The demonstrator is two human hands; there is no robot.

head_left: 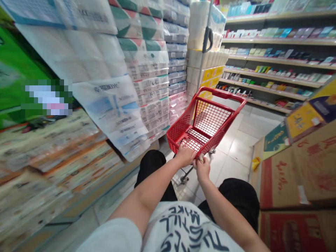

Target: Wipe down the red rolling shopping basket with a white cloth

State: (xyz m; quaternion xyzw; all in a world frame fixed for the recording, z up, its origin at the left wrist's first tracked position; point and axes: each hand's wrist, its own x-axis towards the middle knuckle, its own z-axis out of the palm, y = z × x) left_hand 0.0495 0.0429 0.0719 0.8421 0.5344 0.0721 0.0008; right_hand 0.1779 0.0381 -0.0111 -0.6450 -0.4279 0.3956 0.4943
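A red plastic shopping cart [172,134] with grid sides stands on the tiled floor in front of me, its near end toward my body and its handle [223,95] at the far end. My left hand [186,155] is closed over the cart's near rim. Just right of it, my right hand [202,168] is closed at the same edge, fingers bent near the rim. The two hands almost touch. Inside the basket, only the red grid shows. Small caster wheels [184,179] show beneath the cart.
Stacked tissue packs [151,73] and white paper-roll packs [110,105] line the left side. Cardboard boxes [296,175] are piled close on the right. Shelves of small goods [273,59] stand at the back. White floor tiles [237,147] run between.
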